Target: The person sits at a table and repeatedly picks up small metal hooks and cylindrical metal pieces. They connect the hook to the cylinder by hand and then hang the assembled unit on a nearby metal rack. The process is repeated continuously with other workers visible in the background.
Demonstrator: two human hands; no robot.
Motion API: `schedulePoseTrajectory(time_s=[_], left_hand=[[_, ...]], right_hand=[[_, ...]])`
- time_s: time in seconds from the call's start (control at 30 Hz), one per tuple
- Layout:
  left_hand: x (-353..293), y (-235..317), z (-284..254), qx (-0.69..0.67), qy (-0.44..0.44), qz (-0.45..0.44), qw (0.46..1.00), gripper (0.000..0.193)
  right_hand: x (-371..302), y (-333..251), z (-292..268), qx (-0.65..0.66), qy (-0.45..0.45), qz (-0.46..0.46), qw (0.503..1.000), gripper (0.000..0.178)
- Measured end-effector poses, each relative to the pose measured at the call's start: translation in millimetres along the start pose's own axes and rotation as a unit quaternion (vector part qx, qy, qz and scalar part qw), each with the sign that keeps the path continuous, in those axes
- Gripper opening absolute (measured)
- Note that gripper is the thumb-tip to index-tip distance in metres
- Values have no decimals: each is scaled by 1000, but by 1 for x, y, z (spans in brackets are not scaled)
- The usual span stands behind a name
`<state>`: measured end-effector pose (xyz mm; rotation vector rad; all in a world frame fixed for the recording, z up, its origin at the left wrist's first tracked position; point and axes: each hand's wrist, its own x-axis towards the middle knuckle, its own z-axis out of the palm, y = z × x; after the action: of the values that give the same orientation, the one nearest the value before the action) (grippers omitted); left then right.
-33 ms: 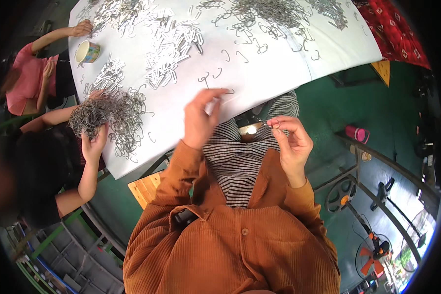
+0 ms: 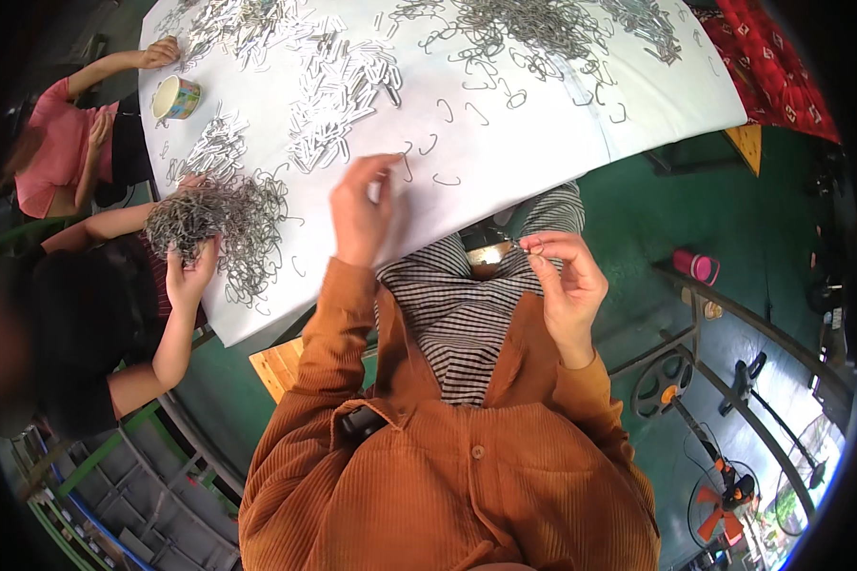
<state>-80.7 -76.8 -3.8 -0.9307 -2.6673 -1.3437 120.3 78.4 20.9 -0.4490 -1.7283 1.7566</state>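
My right hand [image 2: 568,285] is above my lap on the right, thumb and forefinger pinched on a small bent wire hook [image 2: 535,250]. Part of that hook hides behind the fingers. Over the near edge of the white table [image 2: 505,157], my left hand [image 2: 360,211] is slightly blurred, its forefinger stretched out and thumb apart. Its fingertips come up against a loose wire hook [image 2: 408,169] on the cloth; I see no grip on it. Another wire hook [image 2: 446,180] lies just to the right.
A tangled heap of wire hooks [image 2: 528,29] spreads at the back, with white metal strips [image 2: 338,95] left of it. To the left, a co-worker's hands [image 2: 189,271] hold a clump of hooks [image 2: 186,219]. A paper cup [image 2: 175,98] stands near another person.
My left hand has shifted left and slightly farther away over the table. My right hand stays in nearly the same place with the wire hook.
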Motion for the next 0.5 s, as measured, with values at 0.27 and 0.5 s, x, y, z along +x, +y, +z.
schedulePoseTrajectory(time_s=[0.27, 0.5], left_hand=[[35, -70, -19, 191, 67, -102, 974, 18], [42, -62, -8, 237, 8, -33, 971, 15]], right_hand=[[1, 1, 6, -55, -21, -10, 998, 11], [6, -1, 8, -93, -30, -14, 995, 11]])
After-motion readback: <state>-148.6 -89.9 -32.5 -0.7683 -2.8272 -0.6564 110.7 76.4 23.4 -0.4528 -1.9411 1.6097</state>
